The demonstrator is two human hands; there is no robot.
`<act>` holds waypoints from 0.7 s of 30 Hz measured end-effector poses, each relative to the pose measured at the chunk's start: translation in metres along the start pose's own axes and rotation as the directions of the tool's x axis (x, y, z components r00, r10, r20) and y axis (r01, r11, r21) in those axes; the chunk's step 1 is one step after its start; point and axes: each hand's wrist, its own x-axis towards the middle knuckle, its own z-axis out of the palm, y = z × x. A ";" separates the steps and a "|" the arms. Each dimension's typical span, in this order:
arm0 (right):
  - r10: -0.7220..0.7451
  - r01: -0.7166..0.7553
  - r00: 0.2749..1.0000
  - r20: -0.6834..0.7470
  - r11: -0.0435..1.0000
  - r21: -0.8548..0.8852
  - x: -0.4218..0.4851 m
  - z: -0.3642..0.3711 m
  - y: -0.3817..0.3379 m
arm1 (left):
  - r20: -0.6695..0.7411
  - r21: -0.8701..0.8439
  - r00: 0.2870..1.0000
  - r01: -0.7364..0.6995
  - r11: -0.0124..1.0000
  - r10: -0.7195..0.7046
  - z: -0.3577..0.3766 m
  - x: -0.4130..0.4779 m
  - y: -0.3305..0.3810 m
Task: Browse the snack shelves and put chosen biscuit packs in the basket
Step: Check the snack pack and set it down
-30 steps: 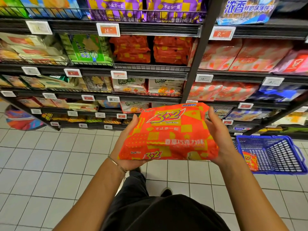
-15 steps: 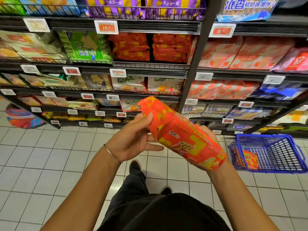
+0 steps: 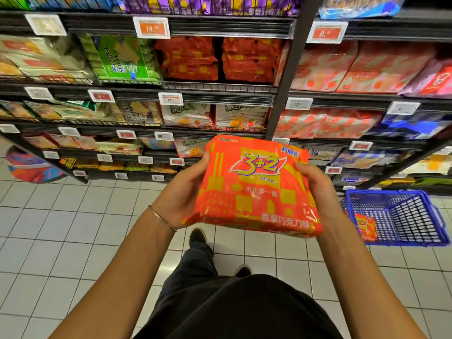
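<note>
I see the biscuit pack (image 3: 254,189) in the middle of my view, held up between both hands over the tiled floor (image 3: 61,228), in front of the shelves (image 3: 220,88) and nearer to me than they are. Its broad face is turned towards me, with the top edge far and the bottom edge near.

The wrapper is glossy orange-red and covered in yellow squares and bars. A yellow "3+2" with a purple outline sits on a white swoosh in the upper half. There is a small blue tag at the top right corner, and a line of white characters runs along the lower right. The film is creased and catches the light near the bottom edge.

The left hand (image 3: 182,192) grips the pack's left side, thumb laid on the front edge. Its other fingers go behind the wrapper, and I cannot tell how they lie there. A thin bracelet (image 3: 161,217) circles that wrist. The right hand (image 3: 315,189) grips the right side the same way, thumb on the front near the upper corner and fingers hidden behind.

The blue basket (image 3: 396,216) stands on the floor to the right, close to the bottom shelf and apart from the hands. A small orange pack (image 3: 365,226) leans inside against its left wall.

On the shelf above, stacked orange packs (image 3: 217,58) in the same colours sit right of a green pack (image 3: 122,57), below a price tag (image 3: 151,27) reading 14.
</note>
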 end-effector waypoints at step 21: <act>-0.133 0.147 0.976 0.171 0.987 -0.067 -0.008 -0.005 -0.015 | -0.023 0.178 0.952 -0.296 0.938 0.305 0.011 0.003 -0.009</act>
